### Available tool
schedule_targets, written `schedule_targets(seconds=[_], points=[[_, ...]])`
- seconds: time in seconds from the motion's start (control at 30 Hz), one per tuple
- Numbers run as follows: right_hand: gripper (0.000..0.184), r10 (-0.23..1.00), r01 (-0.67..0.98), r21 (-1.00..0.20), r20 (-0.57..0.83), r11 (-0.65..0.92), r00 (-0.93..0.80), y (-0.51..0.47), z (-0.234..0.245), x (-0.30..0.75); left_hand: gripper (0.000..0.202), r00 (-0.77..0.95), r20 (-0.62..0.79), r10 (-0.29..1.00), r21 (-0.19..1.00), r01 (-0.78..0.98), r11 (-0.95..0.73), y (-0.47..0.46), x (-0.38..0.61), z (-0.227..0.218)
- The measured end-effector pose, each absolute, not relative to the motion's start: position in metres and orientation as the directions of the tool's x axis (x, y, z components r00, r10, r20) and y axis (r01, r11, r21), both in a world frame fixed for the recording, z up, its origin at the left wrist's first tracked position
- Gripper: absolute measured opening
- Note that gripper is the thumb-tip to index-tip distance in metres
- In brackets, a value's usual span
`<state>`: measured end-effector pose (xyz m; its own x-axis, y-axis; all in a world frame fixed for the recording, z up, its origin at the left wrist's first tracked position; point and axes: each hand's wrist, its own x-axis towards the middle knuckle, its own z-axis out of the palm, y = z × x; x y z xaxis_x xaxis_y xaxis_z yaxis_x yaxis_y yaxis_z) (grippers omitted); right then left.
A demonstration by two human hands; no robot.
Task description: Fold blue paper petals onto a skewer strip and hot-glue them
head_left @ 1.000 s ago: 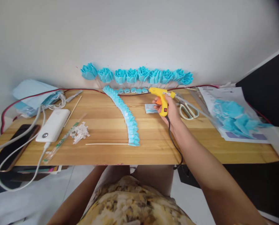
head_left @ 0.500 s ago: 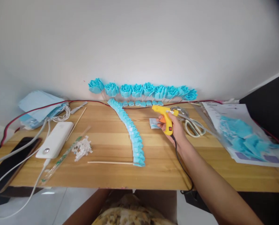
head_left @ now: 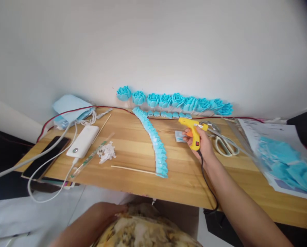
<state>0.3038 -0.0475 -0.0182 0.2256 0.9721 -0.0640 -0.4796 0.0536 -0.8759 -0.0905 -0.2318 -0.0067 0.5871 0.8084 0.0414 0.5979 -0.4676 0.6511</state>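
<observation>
My right hand [head_left: 203,144] is wrapped round the handle of a yellow glue gun [head_left: 192,128], held over the table with its nozzle to the left. A small pale packet [head_left: 179,136] lies just beyond my fingertips. Left of the gun, a curved strip of pleated light-blue pieces [head_left: 153,137] runs down the table. Its near end meets a thin wooden stick [head_left: 133,169]. My left hand [head_left: 112,210] is low by my lap, below the table edge, and its fingers are hidden. Scissors [head_left: 227,146] lie right of my right hand.
Blue fabric-like roses [head_left: 165,100] line the wall, with small blue rolls [head_left: 163,114] before them. At left are a white power bank [head_left: 83,141], a phone [head_left: 46,157], white scraps [head_left: 107,152] and blue sheets [head_left: 71,105]. Blue petals [head_left: 284,161] lie at right on papers. Cables cross the table.
The view has swung left, so everything on the table sits farther right. More of my left forearm and hand shows near my lap. The glue gun stays in my right hand.
</observation>
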Motion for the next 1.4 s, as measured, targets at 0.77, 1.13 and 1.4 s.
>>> schedule_targets(seconds=[0.77, 1.13, 1.4], points=[[0.040, 0.999, -0.327, -0.944, -0.048, -0.045, 0.000, -0.067, -0.015, 0.302, 0.046, -0.177, 0.164, 0.970, 0.444, 0.892, 0.088, 0.122, -0.016, 0.000], [0.040, 0.995, -0.344, -0.935, -0.095, -0.089, 0.000, -0.069, -0.014, 0.298, 0.039, -0.241, 0.164, 0.957, 0.421, 0.894, 0.154, 0.140, -0.010, -0.008], [0.038, 0.998, -0.367, -0.929, -0.062, -0.050, 0.022, -0.069, -0.014, 0.297, 0.039, -0.162, 0.159, 0.974, 0.386, 0.918, 0.089, 0.124, -0.020, -0.006]])
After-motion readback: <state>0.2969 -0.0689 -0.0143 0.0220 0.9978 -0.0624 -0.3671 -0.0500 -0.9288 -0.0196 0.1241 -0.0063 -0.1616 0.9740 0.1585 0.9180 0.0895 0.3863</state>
